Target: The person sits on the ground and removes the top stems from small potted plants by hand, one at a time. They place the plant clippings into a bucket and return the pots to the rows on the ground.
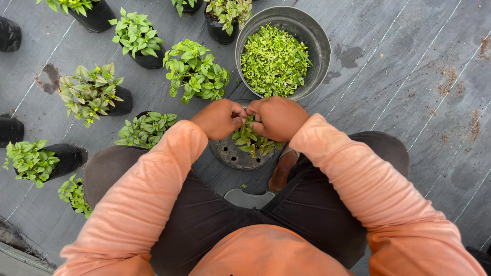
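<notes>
A dark ground cloth [409, 76] is spread under everything. Just beyond the hands, a metal bucket [319, 46] is filled with green cuttings [273, 61]. Nearer than the bucket, a potted plant [250, 140] is gripped between both hands. Stems could be snapped if pulled too hard. The left hand [220, 118] and right hand [279, 118] are curled inward, fingers pinching the plant's shoots.

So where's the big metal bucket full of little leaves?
In the head view, the metal bucket sits at top centre on the dark ground cloth, just beyond both hands, with a potted plant to its left.
</notes>
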